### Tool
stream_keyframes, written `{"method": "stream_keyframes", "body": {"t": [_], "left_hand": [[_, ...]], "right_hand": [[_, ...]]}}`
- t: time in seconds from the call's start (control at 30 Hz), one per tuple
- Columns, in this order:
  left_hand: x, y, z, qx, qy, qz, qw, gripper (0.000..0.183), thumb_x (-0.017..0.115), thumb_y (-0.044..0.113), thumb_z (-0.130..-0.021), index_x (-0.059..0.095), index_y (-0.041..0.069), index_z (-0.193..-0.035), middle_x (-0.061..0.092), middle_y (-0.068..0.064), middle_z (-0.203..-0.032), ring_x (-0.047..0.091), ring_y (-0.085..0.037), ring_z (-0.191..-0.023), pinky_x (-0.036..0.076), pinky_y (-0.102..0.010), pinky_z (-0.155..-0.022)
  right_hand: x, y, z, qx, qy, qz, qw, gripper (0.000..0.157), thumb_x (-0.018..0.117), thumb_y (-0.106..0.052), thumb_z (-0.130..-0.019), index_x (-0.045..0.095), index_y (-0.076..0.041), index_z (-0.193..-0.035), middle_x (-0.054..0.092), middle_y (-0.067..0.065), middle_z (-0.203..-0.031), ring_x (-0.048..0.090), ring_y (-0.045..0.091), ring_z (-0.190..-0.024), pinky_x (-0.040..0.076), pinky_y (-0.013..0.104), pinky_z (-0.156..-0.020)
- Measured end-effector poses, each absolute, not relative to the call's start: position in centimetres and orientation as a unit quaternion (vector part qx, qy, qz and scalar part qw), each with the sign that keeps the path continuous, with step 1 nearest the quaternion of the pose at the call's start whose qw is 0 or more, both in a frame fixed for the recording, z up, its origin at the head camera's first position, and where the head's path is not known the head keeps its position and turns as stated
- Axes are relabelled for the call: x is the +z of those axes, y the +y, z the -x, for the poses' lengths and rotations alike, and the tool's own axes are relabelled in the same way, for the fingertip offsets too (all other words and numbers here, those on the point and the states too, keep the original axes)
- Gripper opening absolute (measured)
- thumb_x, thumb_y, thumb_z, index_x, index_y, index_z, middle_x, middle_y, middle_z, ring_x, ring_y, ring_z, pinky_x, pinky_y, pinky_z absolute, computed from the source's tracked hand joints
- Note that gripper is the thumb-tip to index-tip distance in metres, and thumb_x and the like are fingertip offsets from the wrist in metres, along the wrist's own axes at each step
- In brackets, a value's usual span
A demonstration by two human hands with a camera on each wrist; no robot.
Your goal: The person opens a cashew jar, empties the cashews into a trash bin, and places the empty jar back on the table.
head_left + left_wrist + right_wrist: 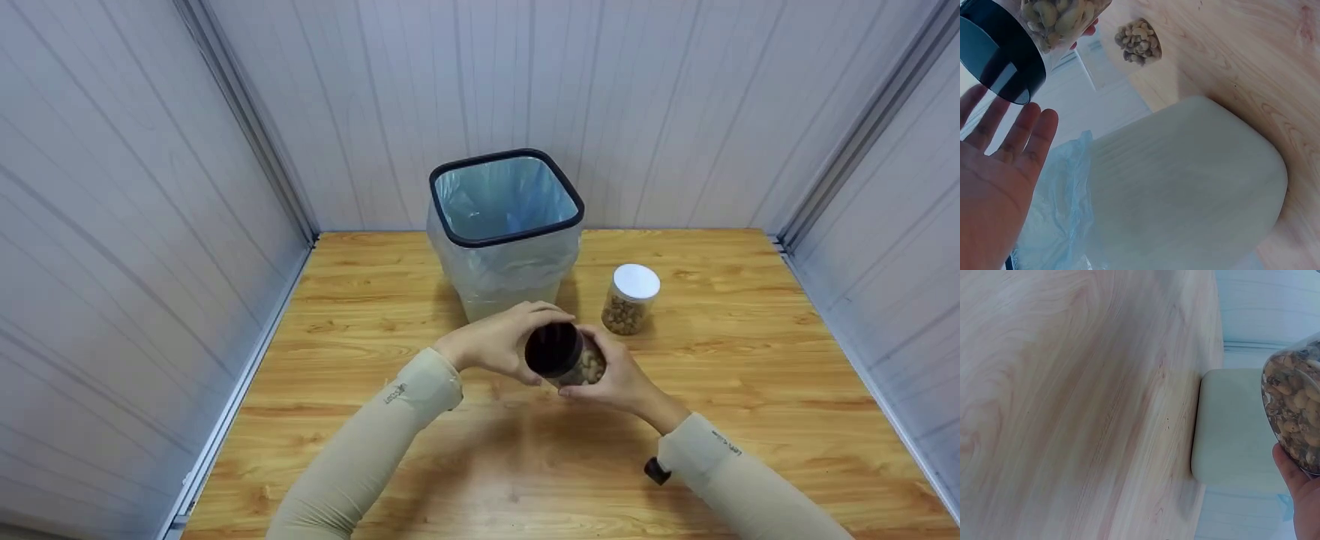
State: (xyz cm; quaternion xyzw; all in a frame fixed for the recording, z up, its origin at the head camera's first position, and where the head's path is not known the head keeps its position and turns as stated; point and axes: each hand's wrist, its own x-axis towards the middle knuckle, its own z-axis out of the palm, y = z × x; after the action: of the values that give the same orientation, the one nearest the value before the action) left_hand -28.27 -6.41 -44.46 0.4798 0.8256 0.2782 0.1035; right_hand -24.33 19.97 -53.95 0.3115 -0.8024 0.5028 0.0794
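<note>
My right hand (619, 379) grips a clear jar of cashews (590, 365) by its body, holding it tilted above the table. The jar's dark lid (553, 349) points toward my left hand (499, 341). Fingers and thumb of that hand spread around the lid, with a gap between palm and lid. In the left wrist view its fingers (1016, 132) look fairly straight, the tips right at the lid's edge. The right wrist view shows nuts (1297, 405) through the clear wall, and one finger of the right hand (1306, 506) against the jar.
A bin (510, 285) with a dark rim and a translucent liner stands at the back middle of the wooden table (360, 300). Right of it sits a second jar of nuts (630, 300) with a white lid. Pale panel walls enclose the back and sides.
</note>
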Motion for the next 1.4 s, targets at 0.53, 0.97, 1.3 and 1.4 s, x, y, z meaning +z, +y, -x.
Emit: {"method": "stream_keyframes", "body": {"t": [0.53, 0.97, 1.3, 1.4], "left_hand": [[-44.7, -6.1, 28.0, 0.293, 0.847, -0.434, 0.090, 0.090, 0.097, 0.034, -0.081, 0.055, 0.009, -0.157, 0.064, -0.006, -0.146, 0.063, -0.023, -0.130, 0.052, -0.038, -0.116], [-45.5, -5.2, 27.5, 0.336, 0.872, -0.351, 0.061, 0.071, 0.090, 0.060, -0.082, 0.062, 0.011, -0.124, 0.069, -0.001, -0.110, 0.065, -0.017, -0.097, 0.056, -0.030, -0.087], [-45.4, -5.4, 27.5, 0.330, 0.868, -0.368, 0.049, 0.091, 0.090, 0.059, -0.082, 0.055, 0.008, -0.148, 0.065, -0.005, -0.135, 0.064, -0.020, -0.122, 0.055, -0.037, -0.110], [-45.0, -5.7, 27.6, 0.333, 0.859, -0.383, 0.064, 0.100, 0.090, 0.057, -0.084, 0.047, 0.009, -0.160, 0.058, -0.006, -0.148, 0.058, -0.021, -0.136, 0.049, -0.038, -0.119]], "right_hand": [[-53.8, 20.2, 24.1, 0.520, -0.791, -0.314, 0.071, 0.088, 0.100, -0.012, -0.075, 0.056, -0.006, -0.152, 0.068, 0.012, -0.143, 0.065, 0.012, -0.125, 0.053, 0.021, -0.103], [-53.8, 20.2, 24.6, 0.526, -0.781, -0.323, 0.091, 0.085, 0.100, -0.009, -0.075, 0.057, -0.005, -0.148, 0.069, 0.012, -0.140, 0.066, 0.011, -0.120, 0.054, 0.021, -0.101], [-53.7, 20.2, 24.6, 0.519, -0.787, -0.319, 0.099, 0.084, 0.100, -0.009, -0.074, 0.058, -0.002, -0.147, 0.070, 0.015, -0.137, 0.066, 0.011, -0.117, 0.055, 0.022, -0.097], [-53.6, 20.1, 24.5, 0.518, -0.789, -0.315, 0.096, 0.084, 0.100, -0.011, -0.074, 0.057, -0.003, -0.146, 0.070, 0.013, -0.137, 0.066, 0.011, -0.117, 0.055, 0.023, -0.098]]}}
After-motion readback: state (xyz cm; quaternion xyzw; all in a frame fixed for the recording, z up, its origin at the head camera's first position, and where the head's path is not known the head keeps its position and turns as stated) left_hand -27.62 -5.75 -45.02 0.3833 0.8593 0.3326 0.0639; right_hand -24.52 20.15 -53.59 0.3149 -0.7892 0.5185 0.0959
